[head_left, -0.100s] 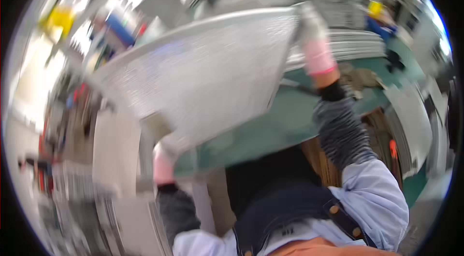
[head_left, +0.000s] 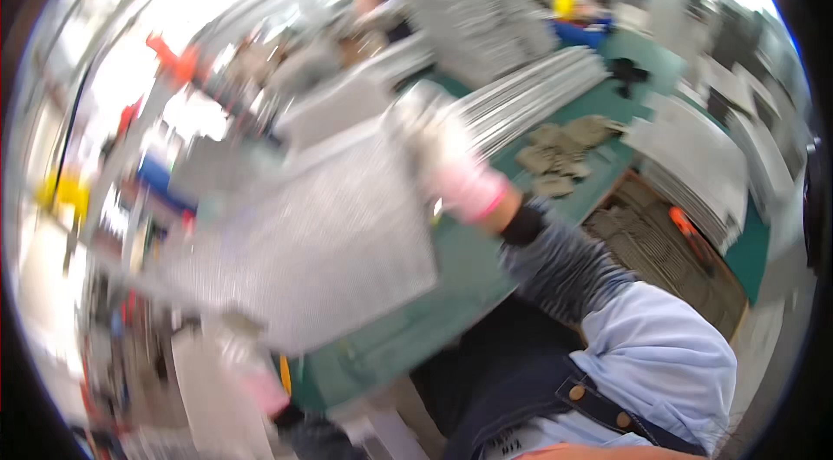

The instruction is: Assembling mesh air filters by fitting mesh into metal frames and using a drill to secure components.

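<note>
A large silvery-grey sheet with a finely textured surface slants over the green worktable, blurred by motion. My right hand, in a white and pink glove, grips its upper right corner. Close to the lower left part of the sheet is my left hand, gloved alike. Its fingers are smeared, so their grip does not show. A small brownish piece lies at those fingertips; whether they hold it is unclear.
Brown scraps lie on the green table. Behind are stacked long pale strips and a tall pale pile. At right, a stack of grey sheets adjoins a brown corrugated surface bearing an orange-handled tool.
The view has turned. My right hand and the sheet's upper corner now appear further left and lower; my left hand also appears lower and further left.
</note>
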The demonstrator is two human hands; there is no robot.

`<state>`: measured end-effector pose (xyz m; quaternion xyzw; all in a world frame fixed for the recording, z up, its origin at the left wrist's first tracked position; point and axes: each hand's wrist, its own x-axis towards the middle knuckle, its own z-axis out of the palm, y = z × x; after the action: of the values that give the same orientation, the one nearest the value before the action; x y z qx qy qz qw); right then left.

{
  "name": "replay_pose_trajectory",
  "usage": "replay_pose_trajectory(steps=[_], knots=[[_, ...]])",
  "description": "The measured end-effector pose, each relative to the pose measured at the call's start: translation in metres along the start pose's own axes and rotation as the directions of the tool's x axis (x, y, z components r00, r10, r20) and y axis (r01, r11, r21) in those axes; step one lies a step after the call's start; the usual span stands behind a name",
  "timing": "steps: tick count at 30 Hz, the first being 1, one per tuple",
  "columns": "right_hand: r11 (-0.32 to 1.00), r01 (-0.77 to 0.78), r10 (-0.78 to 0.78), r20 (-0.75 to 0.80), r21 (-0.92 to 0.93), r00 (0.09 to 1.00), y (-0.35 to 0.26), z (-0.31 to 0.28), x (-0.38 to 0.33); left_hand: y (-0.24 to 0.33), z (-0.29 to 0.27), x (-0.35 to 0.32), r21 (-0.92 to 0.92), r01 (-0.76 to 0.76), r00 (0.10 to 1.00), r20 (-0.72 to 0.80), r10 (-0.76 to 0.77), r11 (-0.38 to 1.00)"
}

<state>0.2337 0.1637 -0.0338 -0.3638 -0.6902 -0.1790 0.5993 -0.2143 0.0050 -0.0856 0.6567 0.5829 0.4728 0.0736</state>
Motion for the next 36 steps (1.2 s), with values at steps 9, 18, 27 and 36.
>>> replay_pose_trajectory(steps=[9,18,27,36], knots=[[0.409,-0.392,0.41,0.218,0.824,0.886,-0.094,-0.033,-0.012,0.217,0.151,0.068,0.363,-0.672,0.701,0.028,0.713,0.646],[0.566,-0.328,-0.007,0.402,0.756,0.916,-0.041,-0.036,0.002,0.217,0.116,0.089,0.372,-0.481,0.85,-0.023,0.526,0.794],[0.838,-0.073,0.546,0.831,-0.541,0.105,0.07,-0.004,-0.096,0.214,0.151,0.088,0.416,-0.585,0.763,-0.009,0.646,0.696],[0.901,-0.097,0.411,0.758,-0.423,0.506,0.079,0.022,-0.159,0.206,0.183,0.103,0.361,-0.595,0.649,-0.311,0.694,0.718]])
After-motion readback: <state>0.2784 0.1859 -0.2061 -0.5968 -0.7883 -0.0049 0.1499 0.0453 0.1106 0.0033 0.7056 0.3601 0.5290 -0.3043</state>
